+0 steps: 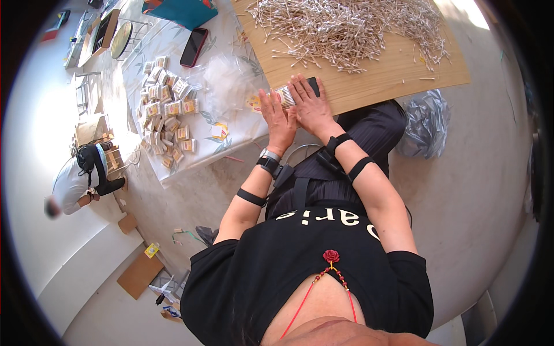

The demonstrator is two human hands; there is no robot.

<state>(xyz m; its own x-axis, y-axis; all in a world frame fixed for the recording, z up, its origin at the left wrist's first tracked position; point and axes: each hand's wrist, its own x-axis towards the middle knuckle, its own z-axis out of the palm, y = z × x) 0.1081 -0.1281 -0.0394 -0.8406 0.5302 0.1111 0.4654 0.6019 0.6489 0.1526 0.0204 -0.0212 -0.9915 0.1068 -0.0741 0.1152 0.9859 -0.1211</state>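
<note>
My left hand (277, 118) and my right hand (309, 104) press together around a small clear packet of cotton swabs (284, 95) at the near edge of a wooden board (392, 69). A large loose heap of cotton swabs (346, 26) covers the far part of the board. To the left, on a white cloth, lies a pile of several filled swab packets (167, 109). A bundle of empty clear bags (228, 81) sits between that pile and my hands.
A dark phone (193, 47) lies on the cloth near a teal item (182, 10). A crumpled silvery plastic bag (426, 124) rests on the floor at right. Another person (81, 179) crouches at far left among cardboard pieces (140, 274).
</note>
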